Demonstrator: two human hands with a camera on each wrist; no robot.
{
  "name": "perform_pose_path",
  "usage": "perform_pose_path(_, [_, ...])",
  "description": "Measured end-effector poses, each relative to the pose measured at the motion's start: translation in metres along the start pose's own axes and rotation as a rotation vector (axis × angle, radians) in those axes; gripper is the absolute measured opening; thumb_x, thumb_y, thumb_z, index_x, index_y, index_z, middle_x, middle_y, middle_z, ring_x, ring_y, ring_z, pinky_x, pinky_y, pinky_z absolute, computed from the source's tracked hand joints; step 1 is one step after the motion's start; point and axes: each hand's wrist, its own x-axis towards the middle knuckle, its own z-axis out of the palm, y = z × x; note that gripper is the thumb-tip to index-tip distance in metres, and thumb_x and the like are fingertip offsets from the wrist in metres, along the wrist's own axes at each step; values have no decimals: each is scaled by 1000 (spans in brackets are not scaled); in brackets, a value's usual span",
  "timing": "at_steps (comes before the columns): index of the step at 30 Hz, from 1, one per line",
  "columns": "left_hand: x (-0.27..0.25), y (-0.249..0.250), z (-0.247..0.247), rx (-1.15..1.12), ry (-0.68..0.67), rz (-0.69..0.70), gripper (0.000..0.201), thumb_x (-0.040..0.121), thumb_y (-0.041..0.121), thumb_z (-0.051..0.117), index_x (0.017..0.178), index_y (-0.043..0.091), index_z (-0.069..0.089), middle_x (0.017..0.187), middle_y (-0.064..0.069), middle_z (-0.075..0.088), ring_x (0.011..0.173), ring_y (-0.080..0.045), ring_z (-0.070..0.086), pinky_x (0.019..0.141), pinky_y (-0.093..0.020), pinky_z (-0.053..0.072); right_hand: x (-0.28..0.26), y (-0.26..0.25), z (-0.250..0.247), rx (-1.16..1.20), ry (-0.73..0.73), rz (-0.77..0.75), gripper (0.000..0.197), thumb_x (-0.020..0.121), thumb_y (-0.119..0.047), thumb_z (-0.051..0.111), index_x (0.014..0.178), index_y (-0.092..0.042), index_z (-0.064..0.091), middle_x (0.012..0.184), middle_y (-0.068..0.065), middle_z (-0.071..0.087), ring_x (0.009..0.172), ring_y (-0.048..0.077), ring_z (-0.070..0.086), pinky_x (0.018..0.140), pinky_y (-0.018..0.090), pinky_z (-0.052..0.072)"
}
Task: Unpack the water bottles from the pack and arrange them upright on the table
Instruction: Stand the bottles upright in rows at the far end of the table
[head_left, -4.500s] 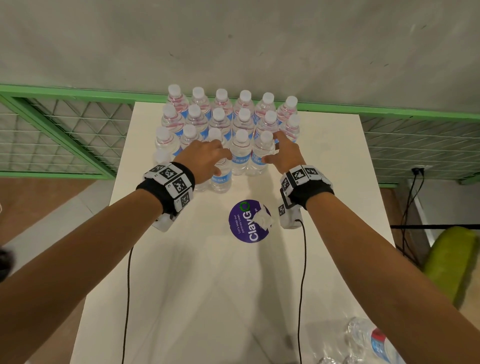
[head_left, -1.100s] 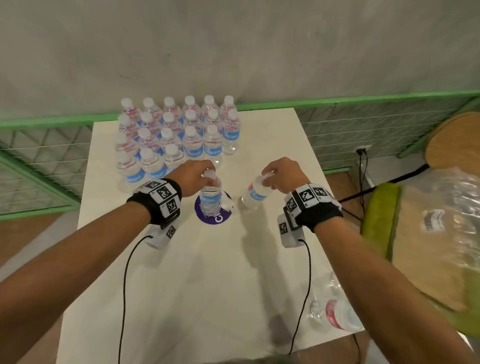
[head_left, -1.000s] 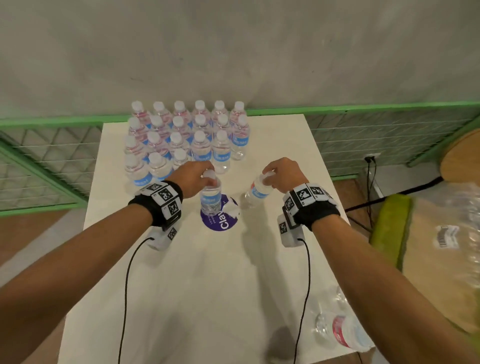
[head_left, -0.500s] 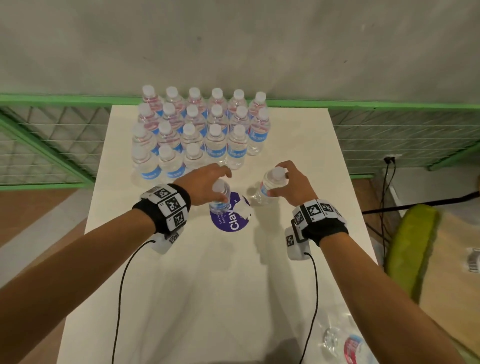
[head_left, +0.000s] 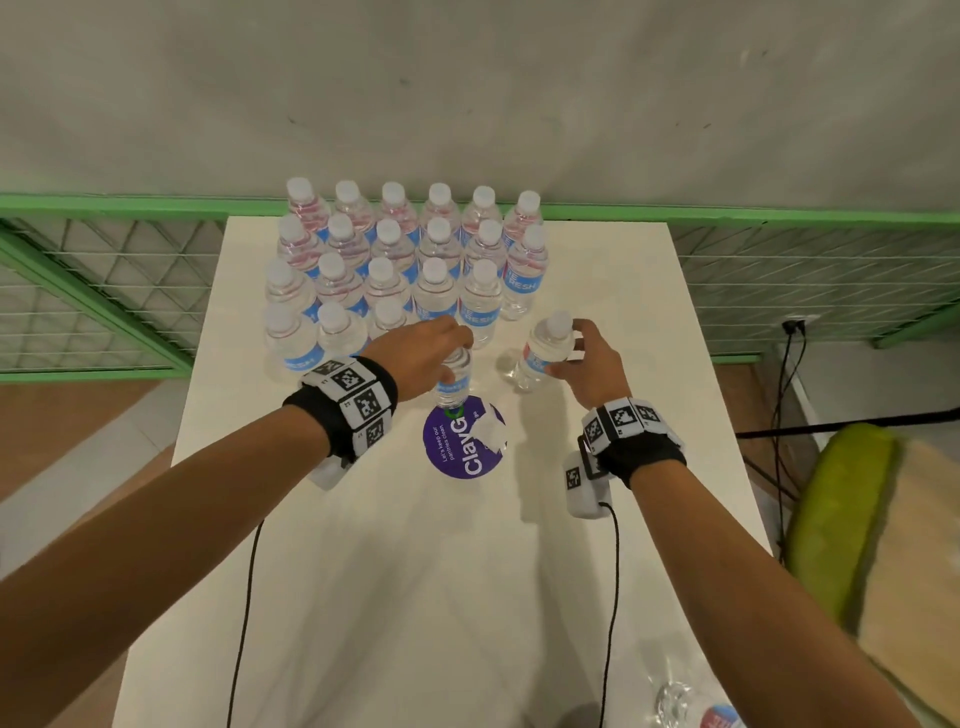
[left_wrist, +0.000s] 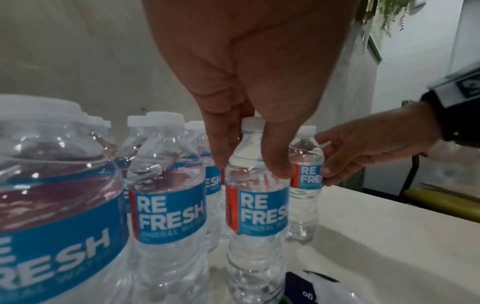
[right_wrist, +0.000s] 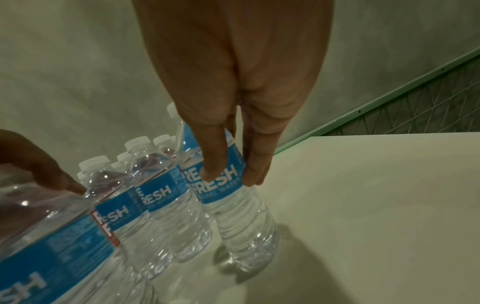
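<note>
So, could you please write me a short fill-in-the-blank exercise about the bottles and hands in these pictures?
1. The left hand grips a bottle that stands at the edge of a round ____ sticker.
2. Every bottle cap in view is ____ in colour.
3. The right hand holds a bottle by its ____ label.
4. The brand word printed on the labels is ____.

Missing words: purple; white; blue; REFRESH

Clear glossy plastic bottles (head_left: 480, 306) with matt white caps (head_left: 485, 268), on a smooth matt white table (head_left: 415, 597).
</note>
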Motion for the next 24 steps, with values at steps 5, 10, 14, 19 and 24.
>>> perform_pose_path(5, [10,-1,-2,107,41,-25,41,90,10,57,128,11,43,130,-11,45,108,-31,53,83,-43,47,30,-13,6,-10,16,5,66,80,-9,70,136,-12,35,123,16,57,108,30,60,86,32,47])
perform_pose_path(10, [16,-8,-6,148,58,-53,46,91,12,56,134,11,39,136,-11,41,112,-32,52,81,-39,46,46,-18,11,-24,11,6,55,79,-6,71,126,-6,42,121,16,59,106,30,60,82,30,47])
perform_pose_path(14, [19,-12,-7,176,68,-45,46,91,9,56,134,12,40,135,-11,41,109,-31,53,76,-39,46,53,-22,15,-8,6,-14,50,80,-6,70,123,-5,45,119,16,60,106,30,60,80,29,46])
perform_pose_path(19, [22,-14,-7,195,90,-32,47,91,8,56,135,12,39,135,-11,41,110,-30,51,71,-34,39,58,-25,16,-18,-11,-32,49,80,-5,69,123,-4,45,120,17,59,106,31,60,78,29,44])
perform_pose_path(24, [21,-15,-6,174,108,-6,47,89,10,59,133,9,42,133,-12,43,108,-32,52,77,-36,42,58,-25,17,-22,-17,-32,51,79,-7,71,123,-5,45,120,16,60,103,29,60,79,29,45])
